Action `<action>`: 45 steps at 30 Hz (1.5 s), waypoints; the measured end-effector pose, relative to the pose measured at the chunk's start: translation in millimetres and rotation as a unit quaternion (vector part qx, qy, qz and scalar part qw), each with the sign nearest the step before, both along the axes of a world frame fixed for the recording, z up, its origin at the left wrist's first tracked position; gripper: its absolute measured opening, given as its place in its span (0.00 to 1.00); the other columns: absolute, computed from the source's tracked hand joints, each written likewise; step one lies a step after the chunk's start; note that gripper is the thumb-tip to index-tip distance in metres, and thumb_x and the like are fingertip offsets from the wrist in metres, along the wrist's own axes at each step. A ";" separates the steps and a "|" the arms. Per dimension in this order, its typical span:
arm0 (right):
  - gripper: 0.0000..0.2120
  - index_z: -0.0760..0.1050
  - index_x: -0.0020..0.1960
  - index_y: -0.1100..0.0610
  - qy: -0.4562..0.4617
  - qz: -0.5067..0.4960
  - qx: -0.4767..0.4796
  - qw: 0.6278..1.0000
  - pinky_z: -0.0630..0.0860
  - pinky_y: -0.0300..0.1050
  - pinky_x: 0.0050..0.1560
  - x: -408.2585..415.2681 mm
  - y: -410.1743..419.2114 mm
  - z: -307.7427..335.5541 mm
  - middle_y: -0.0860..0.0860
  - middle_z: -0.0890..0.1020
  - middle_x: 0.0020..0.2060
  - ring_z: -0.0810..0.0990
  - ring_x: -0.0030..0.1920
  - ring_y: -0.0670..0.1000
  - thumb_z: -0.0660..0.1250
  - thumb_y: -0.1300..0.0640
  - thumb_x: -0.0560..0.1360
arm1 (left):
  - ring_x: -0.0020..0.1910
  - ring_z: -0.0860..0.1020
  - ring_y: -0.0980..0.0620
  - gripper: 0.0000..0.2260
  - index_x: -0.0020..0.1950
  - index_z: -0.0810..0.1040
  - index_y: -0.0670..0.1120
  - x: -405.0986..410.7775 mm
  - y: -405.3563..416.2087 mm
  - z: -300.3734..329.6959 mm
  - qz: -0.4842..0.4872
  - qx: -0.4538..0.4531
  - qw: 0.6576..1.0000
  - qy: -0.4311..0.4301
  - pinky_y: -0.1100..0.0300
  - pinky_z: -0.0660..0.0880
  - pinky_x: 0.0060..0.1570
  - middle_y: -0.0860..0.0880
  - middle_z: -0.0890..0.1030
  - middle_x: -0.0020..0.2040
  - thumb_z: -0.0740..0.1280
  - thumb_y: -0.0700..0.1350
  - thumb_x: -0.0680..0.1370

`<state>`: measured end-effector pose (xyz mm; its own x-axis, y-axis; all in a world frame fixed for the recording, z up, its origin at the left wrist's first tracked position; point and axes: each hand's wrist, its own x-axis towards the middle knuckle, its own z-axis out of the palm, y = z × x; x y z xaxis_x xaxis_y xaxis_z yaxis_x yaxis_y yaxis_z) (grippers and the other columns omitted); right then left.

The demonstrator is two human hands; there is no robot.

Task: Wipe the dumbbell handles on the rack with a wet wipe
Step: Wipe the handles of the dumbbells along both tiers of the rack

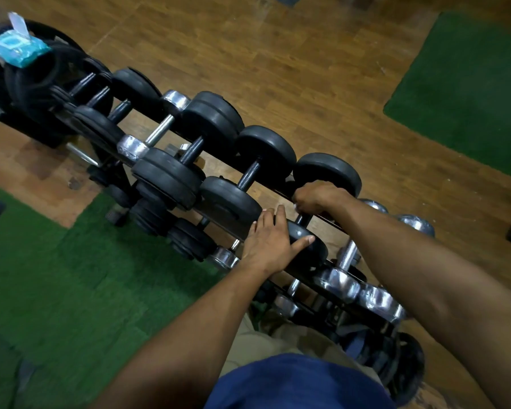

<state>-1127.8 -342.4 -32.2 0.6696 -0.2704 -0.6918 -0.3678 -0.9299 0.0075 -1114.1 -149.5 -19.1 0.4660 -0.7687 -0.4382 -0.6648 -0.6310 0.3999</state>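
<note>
A black dumbbell rack (278,196) runs diagonally across the floor with several black and chrome dumbbells on it. My right hand (316,197) is curled round the handle of a black dumbbell (331,172) on the top row, with a bit of white wet wipe (296,206) showing under its fingers. My left hand (270,240) rests flat with straight fingers on that dumbbell's near black weight (307,243). A blue wet wipe pack (17,48), flap up, lies on black plates at the far left end.
Chrome dumbbells (342,281) sit to the right on the rack, more black ones (213,119) to the left and on a lower row. Wooden floor lies beyond the rack, green turf mats (56,284) on my side and at the upper right.
</note>
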 end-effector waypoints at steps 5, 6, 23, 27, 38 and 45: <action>0.11 0.80 0.53 0.53 0.076 -0.037 0.191 0.978 0.74 0.44 0.36 0.8 11.6 -3.6 0.51 0.81 0.39 0.77 0.36 0.51 0.59 0.58 0.79 | 0.83 0.51 0.43 0.48 0.84 0.47 0.45 0.0 0.3 0.5 0.008 -0.005 1.000 -0.002 0.43 0.54 0.80 0.41 0.56 0.83 0.57 0.75 0.77; 0.11 0.80 0.51 0.55 0.067 -0.064 0.224 0.970 0.72 0.44 0.33 -2.0 12.9 -6.1 0.51 0.80 0.37 0.75 0.34 0.51 0.58 0.61 0.79 | 0.83 0.51 0.43 0.48 0.84 0.47 0.45 -0.2 0.3 1.0 0.008 -0.005 1.000 0.000 0.42 0.54 0.80 0.41 0.55 0.83 0.57 0.75 0.76; 0.05 0.83 0.46 0.53 -0.258 -0.405 0.338 0.810 0.77 0.54 0.48 -150.8 28.0 -8.7 0.49 0.84 0.39 0.79 0.40 0.45 0.69 0.55 0.79 | 0.83 0.46 0.43 0.42 0.84 0.47 0.41 -31.3 6.4 10.5 -0.017 -0.053 0.997 -0.043 0.46 0.45 0.82 0.39 0.51 0.84 0.57 0.67 0.82; 0.07 0.85 0.47 0.44 -0.290 -0.451 0.274 0.799 0.78 0.46 0.54 -186.4 28.1 -6.1 0.41 0.85 0.46 0.82 0.50 0.41 0.71 0.55 0.78 | 0.84 0.42 0.46 0.40 0.84 0.48 0.42 -69.8 14.9 15.0 -0.114 -0.118 0.985 -0.052 0.47 0.42 0.82 0.42 0.49 0.84 0.57 0.64 0.82; 0.11 0.84 0.56 0.48 -0.262 -0.250 0.126 0.924 0.74 0.43 0.55 -219.0 44.2 -20.2 0.47 0.80 0.50 0.79 0.54 0.49 0.70 0.56 0.76 | 0.84 0.43 0.50 0.40 0.85 0.41 0.45 -115.3 26.8 -23.9 -0.269 -0.004 0.963 0.032 0.53 0.40 0.81 0.47 0.42 0.85 0.62 0.58 0.83; 0.10 0.84 0.57 0.48 -0.252 -0.190 0.118 0.941 0.73 0.41 0.46 -213.5 41.4 -33.3 0.47 0.75 0.49 0.79 0.48 0.49 0.70 0.52 0.77 | 0.83 0.39 0.52 0.40 0.84 0.36 0.46 -98.4 28.0 -30.2 -0.333 0.010 0.943 0.022 0.53 0.40 0.81 0.49 0.36 0.84 0.61 0.56 0.84</action>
